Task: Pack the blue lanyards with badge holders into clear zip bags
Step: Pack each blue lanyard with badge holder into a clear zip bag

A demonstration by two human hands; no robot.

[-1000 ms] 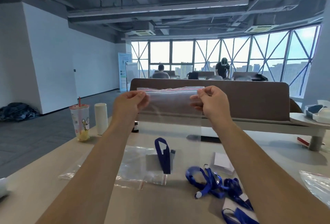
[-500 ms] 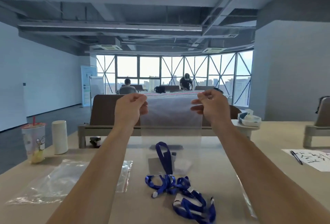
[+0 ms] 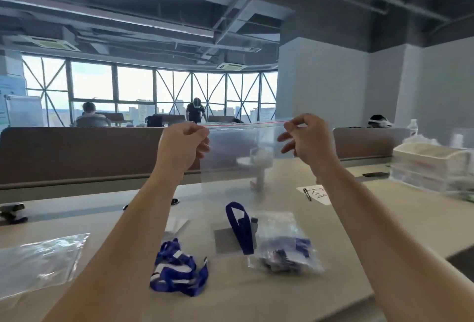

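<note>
Head view: the left hand [image 3: 183,146] and right hand [image 3: 309,142] each pinch a top corner of a clear zip bag [image 3: 238,167], held up stretched above the surface [image 3: 384,219]. Below lie a tangled heap of blue lanyards [image 3: 178,269], one lanyard [image 3: 241,226] with its badge holder, a filled bag [image 3: 284,250] and an empty bag [image 3: 38,262] at left. Compared with half a second ago, the view has swung right; a stack of boxes [image 3: 431,167] now shows.

Under my arms the surface [image 3: 359,232] is crowded: a blue lanyard pile [image 3: 178,269], a filled bag [image 3: 284,247] and a lanyard [image 3: 241,226] sit close together. The far left has only a flat empty bag [image 3: 38,262]. White boxes [image 3: 431,167] block the right.
</note>
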